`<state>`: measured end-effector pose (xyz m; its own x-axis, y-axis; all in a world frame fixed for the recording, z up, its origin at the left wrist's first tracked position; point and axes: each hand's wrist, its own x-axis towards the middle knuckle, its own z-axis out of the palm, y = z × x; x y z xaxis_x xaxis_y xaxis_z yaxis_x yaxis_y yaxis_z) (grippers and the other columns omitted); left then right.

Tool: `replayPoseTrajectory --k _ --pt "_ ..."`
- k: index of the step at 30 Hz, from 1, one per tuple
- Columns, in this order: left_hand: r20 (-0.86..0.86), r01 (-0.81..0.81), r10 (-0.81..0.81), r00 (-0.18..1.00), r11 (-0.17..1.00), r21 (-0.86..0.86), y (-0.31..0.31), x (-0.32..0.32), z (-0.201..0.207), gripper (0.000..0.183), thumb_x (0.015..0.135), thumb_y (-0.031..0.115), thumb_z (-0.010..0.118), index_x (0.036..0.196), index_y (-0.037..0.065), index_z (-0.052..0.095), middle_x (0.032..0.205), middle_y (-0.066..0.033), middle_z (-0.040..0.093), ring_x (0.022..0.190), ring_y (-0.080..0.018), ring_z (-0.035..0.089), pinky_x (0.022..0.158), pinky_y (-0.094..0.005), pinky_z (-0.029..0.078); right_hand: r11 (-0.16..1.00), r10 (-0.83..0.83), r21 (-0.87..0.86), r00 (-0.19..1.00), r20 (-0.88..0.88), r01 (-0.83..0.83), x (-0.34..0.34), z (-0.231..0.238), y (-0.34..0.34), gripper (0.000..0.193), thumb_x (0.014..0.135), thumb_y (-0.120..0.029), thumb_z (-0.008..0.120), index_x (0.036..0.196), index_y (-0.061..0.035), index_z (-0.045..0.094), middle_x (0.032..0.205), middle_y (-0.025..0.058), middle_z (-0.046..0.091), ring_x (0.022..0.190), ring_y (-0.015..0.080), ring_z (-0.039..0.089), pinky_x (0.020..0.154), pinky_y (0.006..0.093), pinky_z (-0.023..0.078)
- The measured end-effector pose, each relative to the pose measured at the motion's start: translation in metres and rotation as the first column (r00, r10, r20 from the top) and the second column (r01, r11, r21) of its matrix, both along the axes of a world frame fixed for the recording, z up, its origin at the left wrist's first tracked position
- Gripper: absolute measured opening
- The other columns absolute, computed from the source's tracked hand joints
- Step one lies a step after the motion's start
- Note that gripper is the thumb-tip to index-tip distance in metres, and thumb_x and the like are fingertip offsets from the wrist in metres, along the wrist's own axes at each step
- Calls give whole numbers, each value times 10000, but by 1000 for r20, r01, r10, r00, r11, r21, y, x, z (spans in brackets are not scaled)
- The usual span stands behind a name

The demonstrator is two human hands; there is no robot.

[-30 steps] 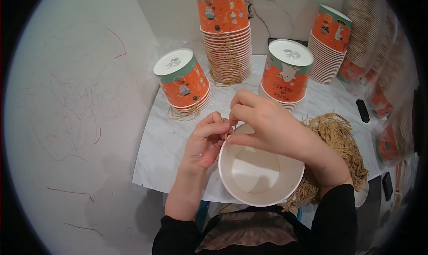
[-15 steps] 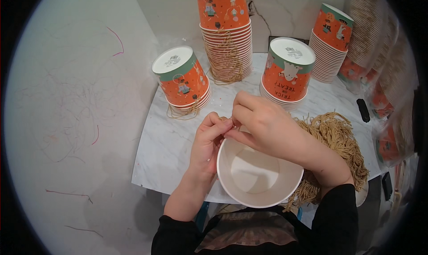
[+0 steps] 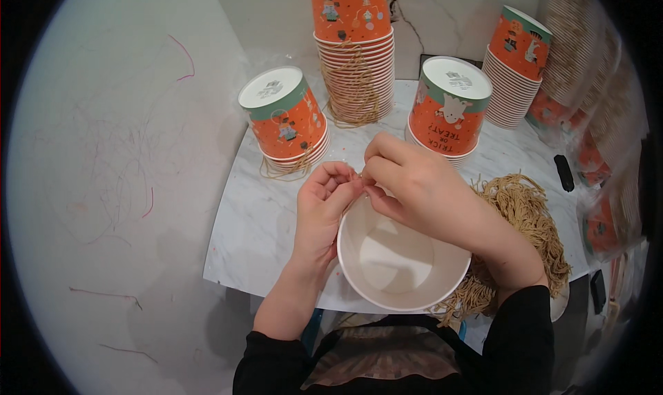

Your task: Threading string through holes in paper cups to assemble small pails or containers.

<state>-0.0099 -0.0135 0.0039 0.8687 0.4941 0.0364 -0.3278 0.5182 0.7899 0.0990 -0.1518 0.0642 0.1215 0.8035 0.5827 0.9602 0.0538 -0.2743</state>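
A white-lined paper bucket stands with its mouth up at the table's near edge, its inside showing. At the far left of its rim, my left hand pinches with thumb and forefinger, the other fingers curled. My right hand reaches across over the bucket, and its fingertips pinch close against the left ones. A small bit of tan cord shows between the fingertips; most of it is hidden by the fingers. Beneath my right forearm lies a thick bundle of tan cords.
Upside-down stacks of orange and green paper buckets stand at the back: a short one at left, a tall one draped with cords, another, and one at far right. Plastic-wrapped stacks and a black object lie right.
The bucket's near rim has risen a little in the picture, toward the table's back. Both hands stay pinched together at the rim, shifted slightly up and right, the left fingers a bit less tightly curled.
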Motion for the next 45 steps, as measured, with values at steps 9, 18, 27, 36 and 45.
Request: replayPoseTrajectory --k 9,18,27,36,45 --pt "13 -76 75 997 959 274 2 -2 -1 102 928 -19 630 1029 -16 644 952 -58 687 854 -81 646 762 -219 529 999 36 -25 998 -42 -37 1 0 1 183 826 -56 724 941 6 596 980 108 576 826 295 639 691 373 529" --pt "36 -148 144 989 958 244 0 2 -4 83 943 23 639 1025 32 648 901 0 664 767 -31 590 633 -183 430 990 105 -62 962 -252 -124 13 -2 4 165 875 -131 655 928 0 571 903 165 601 797 367 641 688 439 520" --pt "107 -151 124 986 946 288 -3 1 -4 132 954 38 667 1080 26 628 943 -13 653 787 -44 584 678 -197 467 995 83 -25 941 -328 -96 16 -1 5 147 919 -116 615 958 18 569 898 176 603 862 367 623 744 428 504" --pt "108 -90 65 992 966 244 0 2 -8 148 955 23 672 1095 14 626 961 -27 647 840 -63 598 749 -205 498 998 57 -4 942 -332 -62 20 -3 8 125 904 -39 662 985 16 583 890 119 621 799 237 653 717 337 516" --pt "82 -109 92 992 965 240 -2 4 -7 131 953 25 677 1077 16 636 964 -22 650 856 -61 604 758 -211 498 996 9 -82 948 -319 -37 16 -2 6 109 894 -55 643 962 16 596 875 115 623 784 224 647 707 332 518"
